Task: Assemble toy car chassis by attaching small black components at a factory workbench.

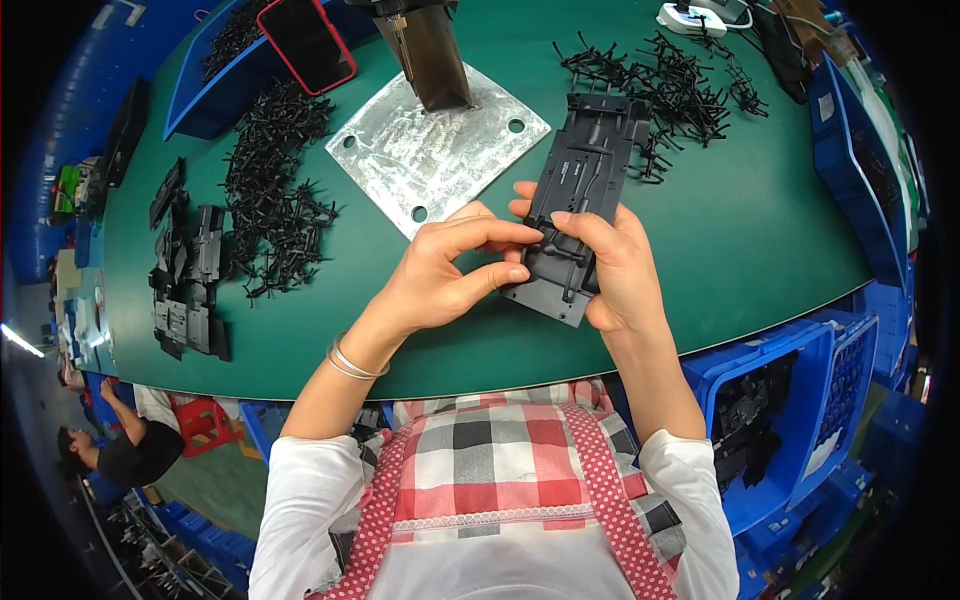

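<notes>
A long black plastic chassis [582, 185], moulded with ribs and rod-like pieces along its middle, is tilted over the green table. My right hand [628, 262] grips its right side, the thumb lying across the face and other fingertips showing past the left edge. At the lower left of the chassis is my left hand [432, 268], its index finger and thumb curled with their tips against the part. Any small piece between those tips is hidden. Thin branched black pieces lie in a pile [690, 92] beyond the chassis, and another heap [268, 175] lies to the left.
A metal base plate [375, 150] with a thick post [432, 65] stands ahead. Flat black parts [188, 300] are stacked at left. A red-edged phone [308, 45] leans by a blue bin [190, 100]. A blue crate [712, 385] sits below the table's right edge. Another person [140, 455] is far left.
</notes>
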The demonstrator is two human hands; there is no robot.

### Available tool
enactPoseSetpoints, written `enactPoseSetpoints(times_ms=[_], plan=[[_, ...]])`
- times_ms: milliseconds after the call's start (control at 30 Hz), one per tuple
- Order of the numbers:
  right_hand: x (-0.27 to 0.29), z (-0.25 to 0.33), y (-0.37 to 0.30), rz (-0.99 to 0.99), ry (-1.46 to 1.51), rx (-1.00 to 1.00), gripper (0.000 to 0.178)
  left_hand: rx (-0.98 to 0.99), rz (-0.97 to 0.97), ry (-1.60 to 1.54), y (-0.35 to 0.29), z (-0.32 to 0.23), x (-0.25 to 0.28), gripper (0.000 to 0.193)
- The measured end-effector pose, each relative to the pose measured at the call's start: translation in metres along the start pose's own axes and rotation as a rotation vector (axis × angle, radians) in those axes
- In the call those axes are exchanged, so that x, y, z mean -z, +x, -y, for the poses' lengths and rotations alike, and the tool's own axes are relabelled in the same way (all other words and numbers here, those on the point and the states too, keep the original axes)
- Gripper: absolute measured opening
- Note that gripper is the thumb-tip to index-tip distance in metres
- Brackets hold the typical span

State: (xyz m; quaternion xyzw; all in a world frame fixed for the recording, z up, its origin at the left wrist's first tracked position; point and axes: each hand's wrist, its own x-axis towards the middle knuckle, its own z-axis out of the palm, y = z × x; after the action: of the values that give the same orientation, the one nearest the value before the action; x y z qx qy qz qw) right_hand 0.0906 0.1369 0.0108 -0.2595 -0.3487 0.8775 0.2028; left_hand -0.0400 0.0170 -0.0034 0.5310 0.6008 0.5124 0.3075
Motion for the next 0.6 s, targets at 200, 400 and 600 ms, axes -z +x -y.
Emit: enactPoseSetpoints(times_ms=[200,400,600], plan=[[-0.001,-0.003,0.002,-0.019,0.012,0.036,0.028,-0.148,-0.062,0.18,-0.001,-0.001,0.0,0.032],[-0.002,-0.001,0.0,-0.013,-0.006,0.079,0.031,-0.155,-0.076,0.197,-0.003,-0.026,-0.01,0.038],[-0.007,-0.004,-0.001,-0.009,-0.08,0.119,0.032,-0.244,-0.053,0.253,-0.006,-0.016,-0.008,0.037]])
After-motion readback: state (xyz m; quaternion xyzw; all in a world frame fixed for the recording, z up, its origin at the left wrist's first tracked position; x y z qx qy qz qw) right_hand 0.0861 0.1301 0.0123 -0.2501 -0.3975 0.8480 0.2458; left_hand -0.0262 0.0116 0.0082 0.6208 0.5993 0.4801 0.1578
